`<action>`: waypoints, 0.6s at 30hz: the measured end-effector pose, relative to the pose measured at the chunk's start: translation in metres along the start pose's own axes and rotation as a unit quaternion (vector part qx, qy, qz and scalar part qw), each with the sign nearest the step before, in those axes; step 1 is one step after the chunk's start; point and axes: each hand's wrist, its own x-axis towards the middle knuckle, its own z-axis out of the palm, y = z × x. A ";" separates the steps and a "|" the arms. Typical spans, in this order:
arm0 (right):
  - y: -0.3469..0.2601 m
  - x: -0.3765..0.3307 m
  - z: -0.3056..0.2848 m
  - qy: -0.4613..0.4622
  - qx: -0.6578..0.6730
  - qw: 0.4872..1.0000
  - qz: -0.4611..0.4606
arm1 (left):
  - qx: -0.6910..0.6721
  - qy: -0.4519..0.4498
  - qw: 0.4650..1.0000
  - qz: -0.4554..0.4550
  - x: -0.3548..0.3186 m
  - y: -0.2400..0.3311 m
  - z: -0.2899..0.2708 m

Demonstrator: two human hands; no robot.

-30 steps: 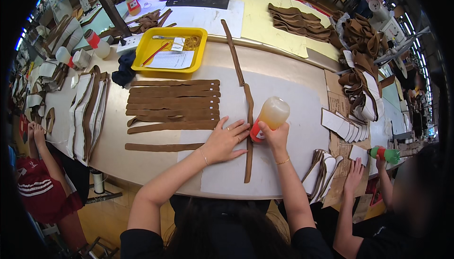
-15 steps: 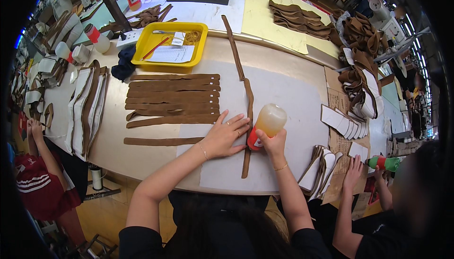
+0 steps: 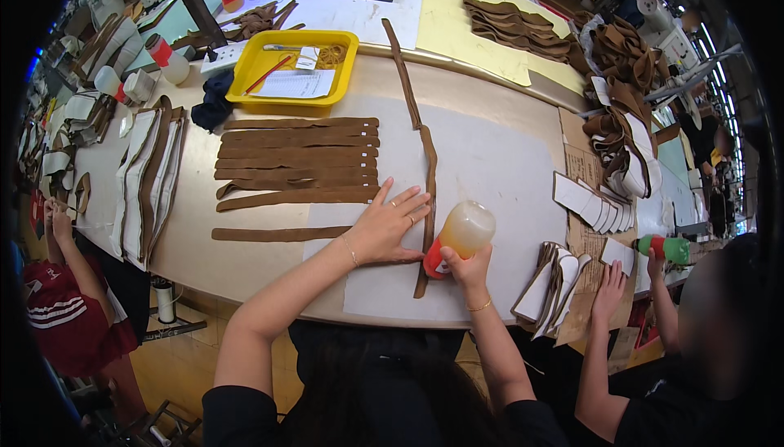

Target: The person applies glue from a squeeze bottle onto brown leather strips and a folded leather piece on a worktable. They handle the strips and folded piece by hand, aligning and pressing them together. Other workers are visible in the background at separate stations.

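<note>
My right hand (image 3: 465, 271) grips a squeeze bottle (image 3: 460, 236) of yellowish glue, its red nozzle pointing down at a long brown strip (image 3: 426, 169). That strip runs from the table's far side toward me across a white paper sheet (image 3: 490, 161). My left hand (image 3: 388, 223) lies flat with fingers spread, its fingertips pressing the strip just left of the nozzle. A row of several more brown strips (image 3: 298, 157) lies to the left of my left hand.
A yellow tray (image 3: 269, 59) with papers and a red pencil stands at the back. White and brown cut pieces are stacked at left (image 3: 151, 173) and right (image 3: 592, 202). Another person's hand (image 3: 608, 288) at the right is near a green bottle (image 3: 665, 247). A person in red sits far left.
My right hand with the bottle has slid a little toward me along the strip. My left hand stays pressed on the strip.
</note>
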 end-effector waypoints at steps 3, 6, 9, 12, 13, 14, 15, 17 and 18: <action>-0.002 -0.008 0.000 0.014 0.004 1.000 -0.007 | -0.001 -0.007 1.000 -0.002 0.000 0.001 -0.001; -0.005 -0.019 0.003 0.036 0.031 0.999 -0.014 | 0.006 -0.011 1.000 0.000 -0.001 0.004 -0.003; -0.004 -0.032 0.002 0.046 0.055 0.997 -0.005 | 0.012 -0.017 1.000 0.005 -0.001 0.004 -0.005; 0.004 -0.049 0.001 0.061 0.083 0.995 0.015 | 0.017 -0.026 1.000 0.005 0.000 0.005 -0.008; 0.006 -0.054 0.002 0.067 0.093 0.993 0.023 | 0.017 -0.026 1.000 0.005 0.000 0.005 -0.009; 0.009 -0.058 0.003 0.069 0.099 0.992 0.030 | 0.016 -0.026 1.000 0.004 0.000 0.006 -0.009; 0.012 -0.063 0.003 0.071 0.104 0.991 0.037 | 0.015 -0.025 1.000 0.004 -0.001 0.006 -0.009; 0.017 -0.070 0.005 0.073 0.108 0.991 0.039 | 0.014 -0.022 1.000 0.006 -0.001 0.005 -0.007; 0.019 -0.072 0.007 0.072 0.107 0.991 0.035 | 0.014 -0.020 1.000 0.008 -0.001 0.004 -0.006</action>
